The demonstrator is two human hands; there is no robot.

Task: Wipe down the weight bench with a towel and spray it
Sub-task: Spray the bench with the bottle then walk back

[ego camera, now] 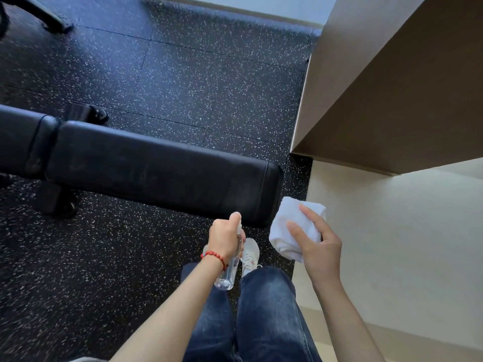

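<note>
A black padded weight bench runs from the left edge to the middle of the view, its near end just ahead of my hands. My left hand, with a red bead bracelet at the wrist, grips a clear spray bottle, one finger on the nozzle, which points at the bench end. My right hand holds a folded white towel to the right of the bench end, a little off the pad.
The floor is black speckled rubber. A beige wall corner and a pale wall stand close on the right. Bench feet stick out under the pad at left. My jeans and a white shoe are below my hands.
</note>
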